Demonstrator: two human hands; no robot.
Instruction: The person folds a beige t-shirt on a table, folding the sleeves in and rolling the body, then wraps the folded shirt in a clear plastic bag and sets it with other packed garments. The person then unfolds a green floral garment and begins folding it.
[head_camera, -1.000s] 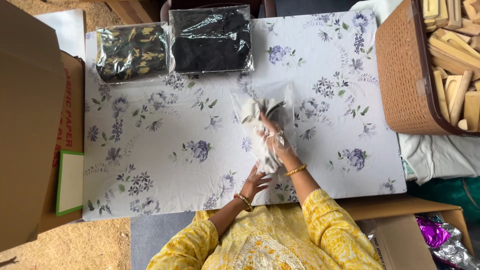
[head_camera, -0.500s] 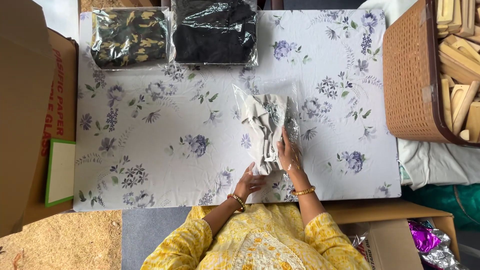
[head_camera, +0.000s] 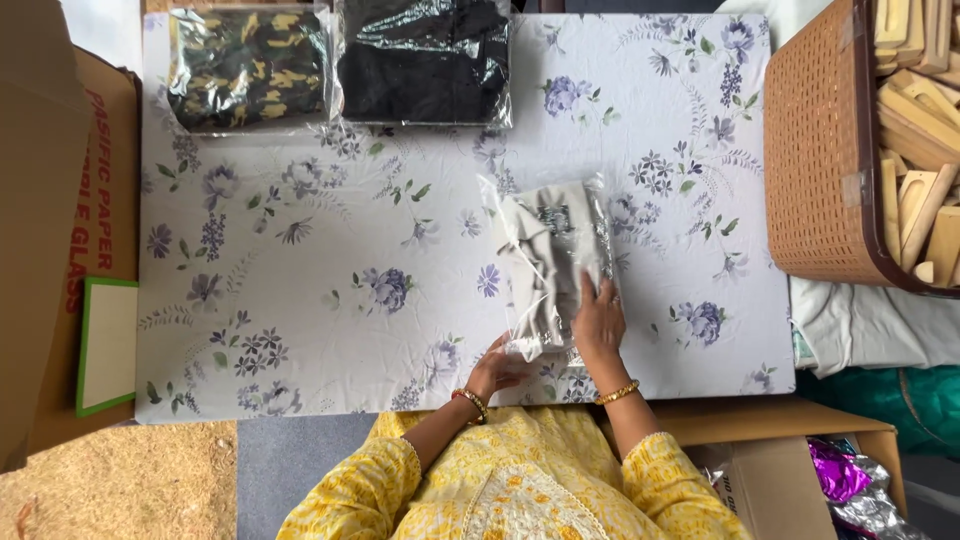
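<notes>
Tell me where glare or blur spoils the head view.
Head view: lighting is soft and even, shadows faint. Glare streaks the clear wrap of the black packet and the camouflage packet, and the clear bag around the grey cloth under the right hand and left hand. Focus is sharp across the floral table; no motion blur shows.

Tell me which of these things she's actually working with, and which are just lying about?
In hand:
- clear plastic bag with folded grey cloth inside
- left hand, gripping the bag's near end
- right hand, pressing flat on the bag

Lying about:
- bagged camouflage cloth
- bagged black cloth
- brown woven basket of wooden pieces
- cardboard box
- floral tablecloth
</notes>
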